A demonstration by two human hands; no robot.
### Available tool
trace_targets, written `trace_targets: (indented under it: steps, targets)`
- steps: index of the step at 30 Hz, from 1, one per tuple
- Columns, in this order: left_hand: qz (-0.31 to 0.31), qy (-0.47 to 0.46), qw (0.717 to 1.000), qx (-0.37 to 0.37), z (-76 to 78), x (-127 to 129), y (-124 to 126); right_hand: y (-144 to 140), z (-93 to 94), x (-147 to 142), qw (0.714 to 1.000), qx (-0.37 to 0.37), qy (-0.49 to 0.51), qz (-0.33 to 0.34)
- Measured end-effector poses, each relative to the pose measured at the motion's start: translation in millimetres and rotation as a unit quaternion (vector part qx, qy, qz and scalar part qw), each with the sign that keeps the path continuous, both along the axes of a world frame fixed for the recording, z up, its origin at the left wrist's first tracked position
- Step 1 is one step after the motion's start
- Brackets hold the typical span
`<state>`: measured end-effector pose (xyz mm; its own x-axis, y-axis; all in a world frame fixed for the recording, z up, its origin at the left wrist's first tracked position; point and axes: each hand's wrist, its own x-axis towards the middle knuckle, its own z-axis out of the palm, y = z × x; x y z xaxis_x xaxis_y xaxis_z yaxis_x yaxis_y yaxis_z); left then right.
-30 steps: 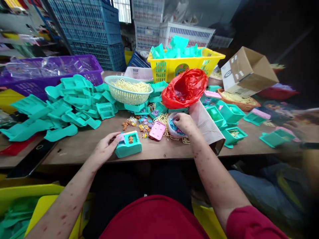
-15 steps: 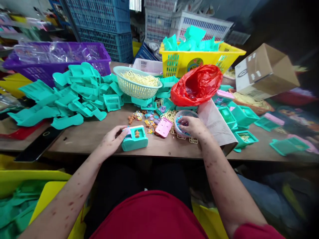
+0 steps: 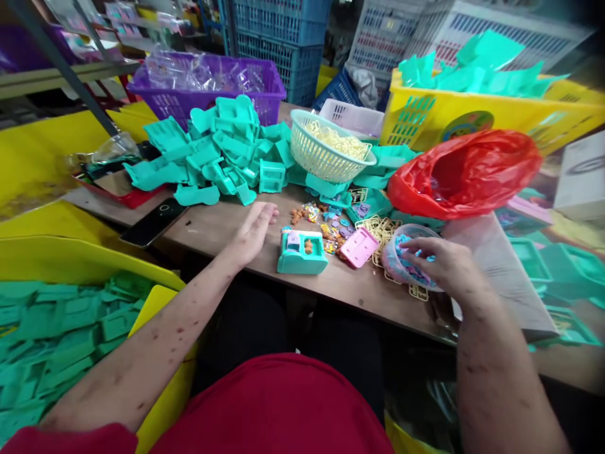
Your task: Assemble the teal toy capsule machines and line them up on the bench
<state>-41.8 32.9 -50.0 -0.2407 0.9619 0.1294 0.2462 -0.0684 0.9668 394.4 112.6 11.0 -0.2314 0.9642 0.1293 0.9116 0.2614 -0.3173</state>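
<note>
A teal plastic toy case [image 3: 302,261] stands on the table's front part. A small brown figure [image 3: 309,246] and a lilac piece [image 3: 293,240] sit in its recesses. To the left of the case, touching nothing, my left hand [image 3: 253,234] is held with its fingers stretched out. My right hand [image 3: 442,261] reaches over the rim of a clear round tub [image 3: 393,261] full of small blue and pink pieces. Its fingers are bent down and look apart; their tips are partly hidden among the pieces. A pink plastic panel [image 3: 359,247] lies between case and tub.
Behind lie loose small parts [image 3: 331,224], cream plastic frames [image 3: 377,228] and a teal heap [image 3: 222,151]. A pale green basket [image 3: 326,167], red bag [image 3: 416,183], purple basket [image 3: 269,104] and yellow basket [image 3: 411,107] stand farther back. A phone [image 3: 154,224] lies left.
My left hand has let go of the teal case and moved away from it, its fingers straightening. My right hand stays at the tub. The whole view has swung leftward.
</note>
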Motion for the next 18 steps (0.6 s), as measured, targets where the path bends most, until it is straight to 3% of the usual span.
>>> trace_targets:
  steps: [4,7,9,13,15,18]
  targets:
    - [-0.022,0.051,0.994,0.098,28.9,-4.7,-5.5,-10.8,21.4,-13.0,0.995,0.042,0.087,-0.024]
    - [-0.076,0.062,0.986,0.136,49.6,5.3,-13.7,-24.1,29.5,-57.2,0.964,0.041,0.255,0.066]
    - [-0.128,0.053,0.982,0.131,57.3,14.8,-17.5,-32.3,26.3,-100.3,0.941,0.039,0.295,0.16]
    - [-0.194,-0.004,0.978,0.077,51.4,22.4,-14.6,-36.7,-2.1,-182.5,0.904,0.066,0.299,0.299]
    - [-0.172,-0.01,0.983,0.062,41.2,18.3,-10.0,-32.9,-22.5,-207.1,0.896,0.102,0.294,0.316]
    - [-0.126,0.083,0.987,0.064,26.2,9.1,-5.7,-26.8,-47.8,-221.0,0.903,0.128,0.275,0.305]
